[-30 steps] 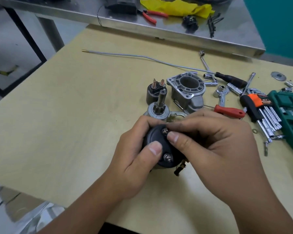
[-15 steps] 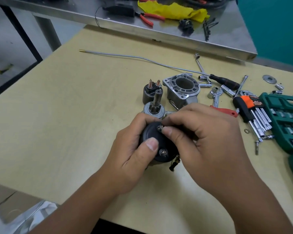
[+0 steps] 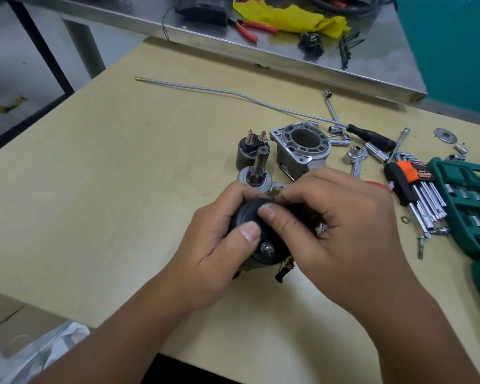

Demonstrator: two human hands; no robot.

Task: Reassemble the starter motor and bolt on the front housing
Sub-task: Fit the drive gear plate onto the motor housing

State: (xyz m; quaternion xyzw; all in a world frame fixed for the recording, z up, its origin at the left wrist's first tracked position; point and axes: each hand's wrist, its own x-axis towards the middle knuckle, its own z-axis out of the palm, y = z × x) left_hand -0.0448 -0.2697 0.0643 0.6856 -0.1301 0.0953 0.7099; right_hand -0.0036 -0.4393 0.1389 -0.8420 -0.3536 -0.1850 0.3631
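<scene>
Both hands — left hand (image 3: 219,245), right hand (image 3: 336,225) — gripping the motor (image 3: 250,217), housing (image 3: 299,148) just beyond the fingertips, tools (image 3: 416,195) rightward.

**Pale wooden table, tools crowded at the right**

A pale wooden table (image 3: 122,195) carries the parts. Near its middle stand a dark solenoid (image 3: 248,153), a geared shaft (image 3: 257,171) just beside it, and an aluminium front housing (image 3: 299,146). A long thin rod (image 3: 219,91) runs across the far side. To the right lie loose sockets (image 3: 336,134), a spanner (image 3: 356,160), a hex key set (image 3: 416,187), a washer (image 3: 444,135) and a green tool case (image 3: 471,206)
</scene>
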